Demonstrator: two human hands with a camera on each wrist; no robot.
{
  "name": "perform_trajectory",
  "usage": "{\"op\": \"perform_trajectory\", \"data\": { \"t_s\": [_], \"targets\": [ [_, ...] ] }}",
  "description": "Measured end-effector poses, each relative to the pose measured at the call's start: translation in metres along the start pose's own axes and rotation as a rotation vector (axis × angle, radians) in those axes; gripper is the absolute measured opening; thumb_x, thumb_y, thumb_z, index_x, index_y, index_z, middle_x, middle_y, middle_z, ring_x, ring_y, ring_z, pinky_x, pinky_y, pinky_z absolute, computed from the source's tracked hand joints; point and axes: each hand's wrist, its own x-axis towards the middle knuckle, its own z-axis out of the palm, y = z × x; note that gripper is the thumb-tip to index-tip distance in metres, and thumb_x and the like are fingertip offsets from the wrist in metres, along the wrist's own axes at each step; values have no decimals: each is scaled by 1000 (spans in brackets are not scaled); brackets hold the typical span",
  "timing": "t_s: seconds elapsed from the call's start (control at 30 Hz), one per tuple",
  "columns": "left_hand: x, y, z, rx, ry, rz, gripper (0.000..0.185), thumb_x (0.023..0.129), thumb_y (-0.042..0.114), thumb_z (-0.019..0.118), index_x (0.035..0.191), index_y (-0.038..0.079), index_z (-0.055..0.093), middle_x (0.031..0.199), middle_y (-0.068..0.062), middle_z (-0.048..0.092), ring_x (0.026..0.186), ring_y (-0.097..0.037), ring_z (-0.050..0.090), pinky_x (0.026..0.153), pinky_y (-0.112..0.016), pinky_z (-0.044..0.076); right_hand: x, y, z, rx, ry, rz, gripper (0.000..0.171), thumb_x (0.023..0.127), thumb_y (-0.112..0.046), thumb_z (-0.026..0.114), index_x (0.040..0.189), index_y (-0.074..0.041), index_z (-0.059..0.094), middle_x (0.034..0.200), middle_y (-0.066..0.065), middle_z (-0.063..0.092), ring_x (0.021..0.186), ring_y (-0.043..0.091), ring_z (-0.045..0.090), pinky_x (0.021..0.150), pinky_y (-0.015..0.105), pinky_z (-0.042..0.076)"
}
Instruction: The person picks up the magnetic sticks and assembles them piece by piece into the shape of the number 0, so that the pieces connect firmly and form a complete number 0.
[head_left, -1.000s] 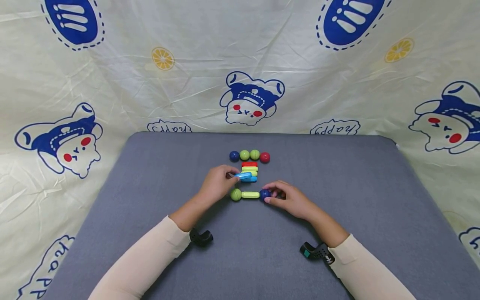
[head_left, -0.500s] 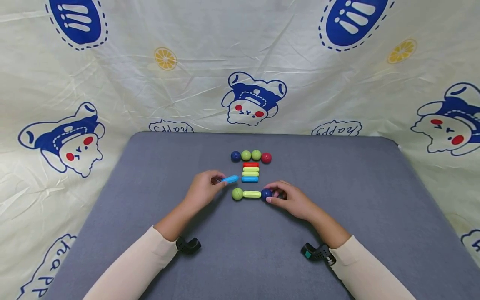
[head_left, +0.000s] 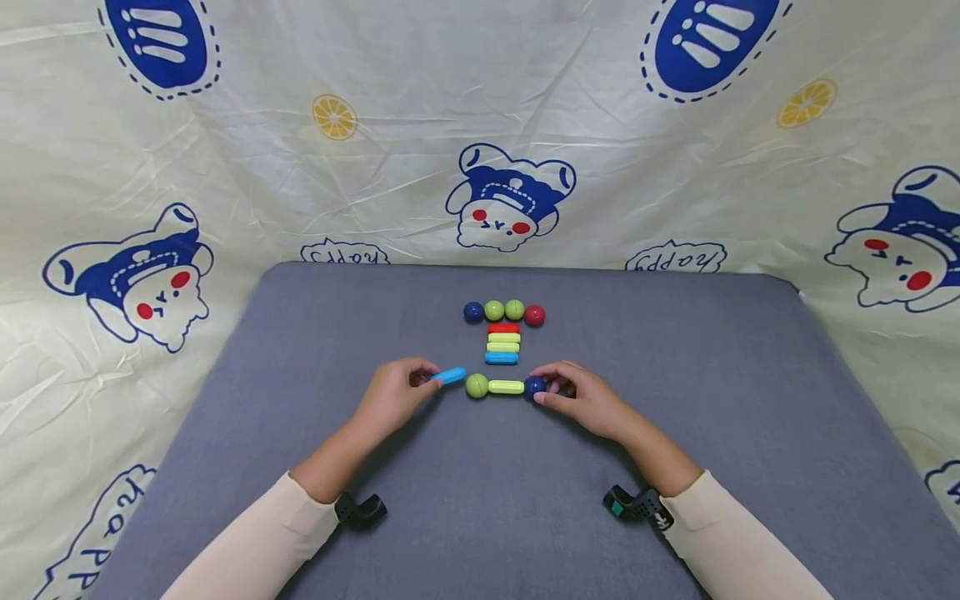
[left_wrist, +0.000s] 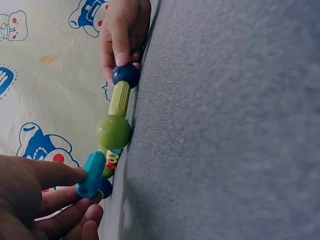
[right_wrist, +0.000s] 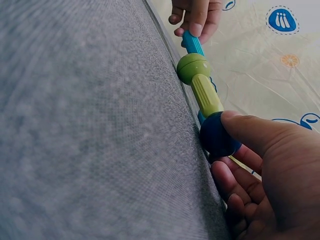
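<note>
My left hand point(head_left: 393, 392) pinches a blue ribbed rod point(left_wrist: 92, 175) between thumb and fingers, its free end close to a green ball point(head_left: 477, 386). That ball sits on the left end of a yellow-green rod point(head_left: 506, 387), whose right end meets a dark blue ball point(right_wrist: 218, 135). My right hand point(head_left: 585, 398) holds the dark blue ball between thumb and fingers. In the head view a small gap shows between the blue rod and the green ball.
Behind the joined piece lie a blue rod point(head_left: 502, 358), two yellow-green rods and a red rod point(head_left: 503, 328) in a column. Farther back, a dark blue ball point(head_left: 473, 312), two green balls and a red ball point(head_left: 535, 315) form a row on the grey table point(head_left: 645, 333).
My left hand has lifted the blue rod off the column of rods and brought it left and nearer to me, beside the green ball. The right hand has stayed at the dark blue ball.
</note>
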Motion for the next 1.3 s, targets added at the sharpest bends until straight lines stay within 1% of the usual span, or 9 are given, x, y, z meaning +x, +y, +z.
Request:
{"op": "perform_trajectory", "data": {
  "t_s": [0.23, 0.5, 0.67, 0.73, 0.87, 0.97, 1.1, 1.2, 1.3],
  "targets": [
    [-8, -1, -2, -33, -14, -35, 12, 91, 20, 76, 100, 12, 76, 86, -1, 71, 77, -13, 59, 68, -28, 48, 1, -2, 1, -8, 2, 3, 34, 95, -28, 72, 128, -18, 66, 105, 2, 63, 93, 16, 55, 80, 26, 46],
    [-13, -3, 1, -69, -34, -20, 11, 89, 17, 77, 97, 11, 76, 79, 0, 68, 70, -10, 56, 62, -24, 44, 0, -3, 1, -16, 6, 2, 34, 95, -27, 72, 127, -18, 66, 104, 1, 63, 93, 15, 55, 79, 26, 45],
    [-15, -4, 4, -111, -52, -35, 11, 88, 16, 77, 97, 9, 75, 81, -1, 69, 73, -10, 58, 65, -25, 47, 0, -1, 2, -16, 11, -1, 33, 95, -27, 72, 127, -18, 66, 103, 0, 63, 93, 15, 55, 79, 25, 45],
    [-15, -4, 5, -118, -78, -43, 10, 89, 16, 77, 97, 10, 75, 84, 0, 70, 76, -9, 60, 69, -26, 49, 0, -1, 2, -16, 13, -2, 33, 95, -27, 72, 127, -19, 66, 103, 0, 63, 92, 14, 55, 79, 25, 45],
    [-18, -3, 11, -133, -133, -59, 11, 90, 19, 76, 99, 12, 75, 86, 2, 72, 78, -8, 63, 71, -27, 51, 0, 0, 2, -14, 18, -4, 33, 95, -28, 72, 127, -19, 66, 104, 0, 63, 92, 14, 55, 79, 26, 45],
    [-19, -1, 16, -164, -162, -74, 14, 90, 20, 76, 102, 13, 75, 87, 3, 72, 77, -7, 63, 71, -26, 51, 0, 0, 2, -17, 18, -5, 33, 96, -28, 72, 127, -19, 66, 105, 0, 63, 92, 14, 55, 78, 26, 45],
    [-19, 4, 22, -200, -185, -64, 24, 88, 19, 77, 110, 10, 72, 86, 2, 73, 73, -7, 63, 67, -25, 50, 0, 0, 2, -17, 20, -5, 33, 96, -27, 71, 127, -19, 66, 105, 0, 63, 92, 14, 56, 78, 26, 45],
    [-19, 8, 25, -212, -197, -58, 29, 88, 19, 78, 114, 8, 70, 85, 1, 73, 71, -7, 63, 66, -25, 50, 0, 0, 3, -18, 23, -6, 32, 96, -27, 72, 127, -19, 66, 105, 0, 63, 92, 14, 56, 79, 26, 46],
    [-19, 11, 27, -219, -207, -66, 33, 88, 21, 79, 116, 8, 68, 84, 2, 73, 70, -7, 62, 65, -25, 49, 0, 0, 2, -23, 24, -9, 32, 96, -27, 72, 127, -19, 66, 105, 0, 63, 92, 14, 56, 78, 26, 45]
  ]
}}
